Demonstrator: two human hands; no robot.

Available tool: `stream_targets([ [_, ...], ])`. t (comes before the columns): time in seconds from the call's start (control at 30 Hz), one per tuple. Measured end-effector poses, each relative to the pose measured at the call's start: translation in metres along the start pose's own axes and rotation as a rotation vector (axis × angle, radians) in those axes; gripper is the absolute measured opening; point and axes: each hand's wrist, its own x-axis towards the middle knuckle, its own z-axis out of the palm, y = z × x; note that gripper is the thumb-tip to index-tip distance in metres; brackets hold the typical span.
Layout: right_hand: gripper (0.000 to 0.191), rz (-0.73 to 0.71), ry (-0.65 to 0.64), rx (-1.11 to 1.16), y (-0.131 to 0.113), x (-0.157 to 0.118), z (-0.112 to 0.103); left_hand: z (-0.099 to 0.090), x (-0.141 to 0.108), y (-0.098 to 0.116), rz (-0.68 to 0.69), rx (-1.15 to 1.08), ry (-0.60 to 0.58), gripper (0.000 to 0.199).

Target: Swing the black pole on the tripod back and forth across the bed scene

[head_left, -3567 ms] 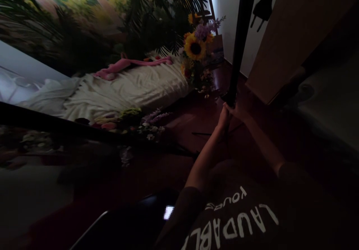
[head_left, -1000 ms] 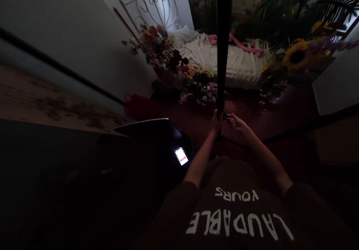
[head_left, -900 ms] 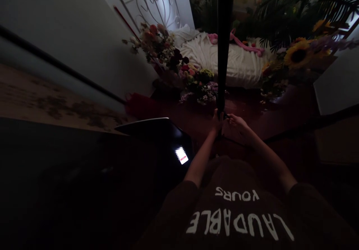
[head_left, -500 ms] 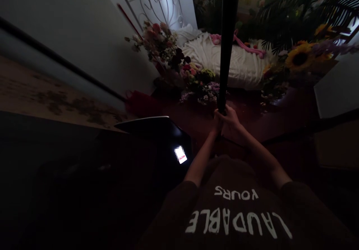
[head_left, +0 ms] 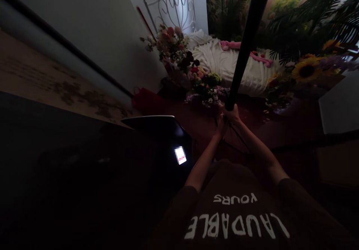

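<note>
A black light stand rises from in front of my body past the top edge of the view, its top leaning to the right. My right hand is closed round the pole near the lower end of its thick section. Just below and to the left, my left hand is closed on the lower part of the same stand, its fingers dim and partly hidden. Thin dark legs spread out beneath my hands over the red-brown floor.
Beyond the stand is a bed with white cloth, flanked by flowers and a sunflower. A dark panel with a pale edge and a lit screen lie left. A red bag sits by the wall.
The stand's pole has tilted, its top swinging to the right. Both my hands stay on it and have shifted slightly right and down. The view has turned a little.
</note>
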Motion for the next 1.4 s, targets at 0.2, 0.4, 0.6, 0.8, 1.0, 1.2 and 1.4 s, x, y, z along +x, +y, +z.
stream_targets([
  [0.2,0.038,-0.127,-0.017,0.058,-0.050,0.017,-0.011,0.000,0.003,0.006,0.135,0.119,0.000,0.058],
  [0.4,0.038,-0.202,-0.061,0.022,-0.080,0.024,-0.019,0.007,0.018,0.011,0.147,0.230,0.067,0.044],
  [0.6,0.042,-0.250,-0.111,-0.041,-0.078,0.014,-0.028,0.006,0.020,-0.001,0.152,0.268,0.075,0.034],
  [0.8,0.040,-0.340,-0.200,-0.080,-0.041,-0.009,-0.057,0.007,0.020,-0.006,0.123,0.246,0.077,0.030],
  [1.0,0.031,-0.260,-0.169,-0.228,0.036,-0.054,-0.081,0.006,0.021,-0.005,0.154,0.274,0.088,0.036],
  [1.2,0.047,-0.187,-0.103,-0.237,0.066,-0.086,-0.070,0.006,0.019,0.002,0.154,0.294,0.104,0.037],
  [1.4,0.039,-0.173,0.004,-0.283,0.064,-0.075,-0.061,0.006,0.020,0.003,0.174,0.286,0.106,0.037],
])
